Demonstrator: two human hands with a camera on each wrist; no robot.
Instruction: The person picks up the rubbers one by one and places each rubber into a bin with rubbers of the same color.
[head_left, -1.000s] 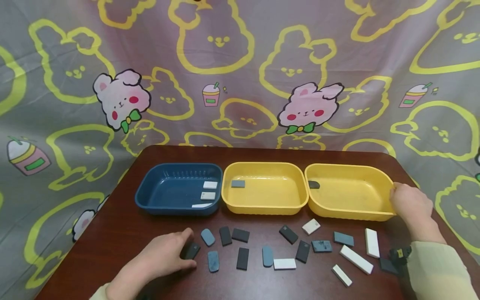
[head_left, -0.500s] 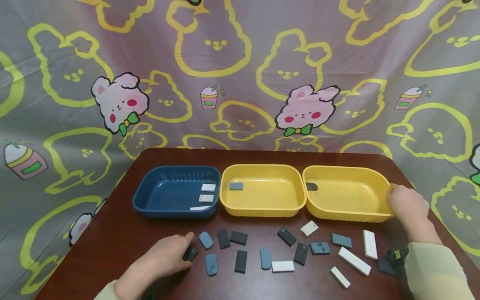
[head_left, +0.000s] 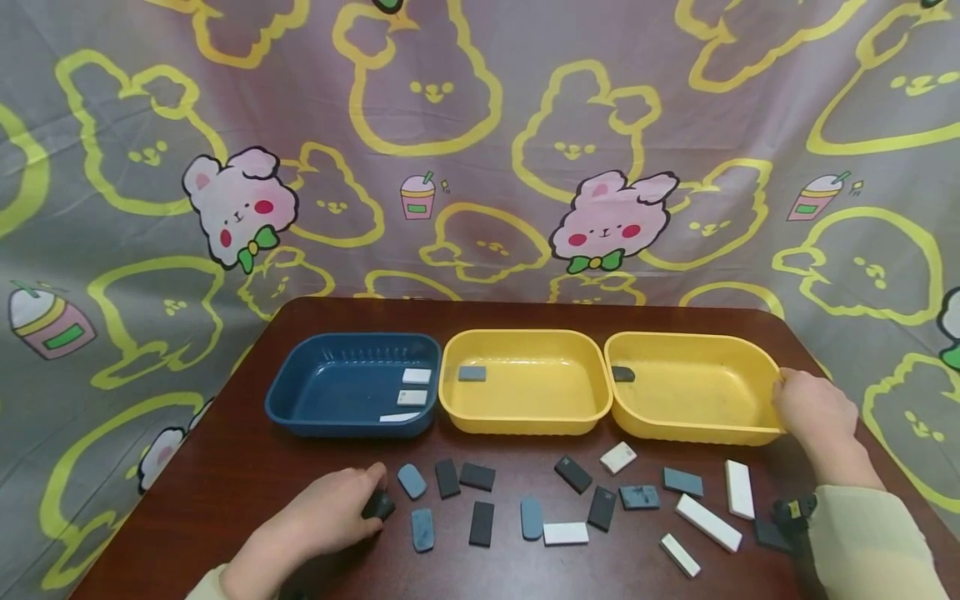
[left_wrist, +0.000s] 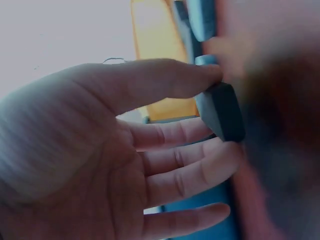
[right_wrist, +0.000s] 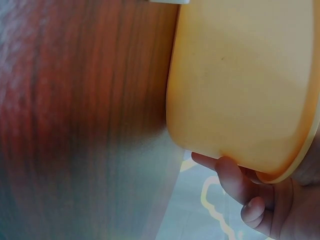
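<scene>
so the backdrop is a greyish-pink curtain [head_left: 480, 179] with yellow bunny outlines all over it, and in front of that there's a dark reddish-brown wooden table [head_left: 517, 573]. three bins sit side by side along the far half: blue bin [head_left: 322, 392] on the left, middle yellow bin [head_left: 540, 389], then right yellow bin [head_left: 697, 392].

the left hand [head_left: 333, 506] is down on the near left side, pinching a dark block [left_wrist: 227, 112] between thumb and fingers. it's low over the table, can't tell if the block is touching the wood. the right hand [head_left: 819, 410] has its fingers curled on the right end of the right yellow bin, gripping it by the rim as far as i can see.

progress-wise i'd call it early: three white pieces [head_left: 412, 397] in the blue bin, one blue-grey piece [head_left: 472, 373] in the middle one, one dark piece [head_left: 623, 374] in the right one. way more lies loose on the near half, a mix of white blocks [head_left: 566, 533], blue-grey blocks [head_left: 532, 518] and black blocks [head_left: 482, 523]. one by the right sleeve [head_left: 873, 537] is partly hidden, so not sure of its colour.
</scene>
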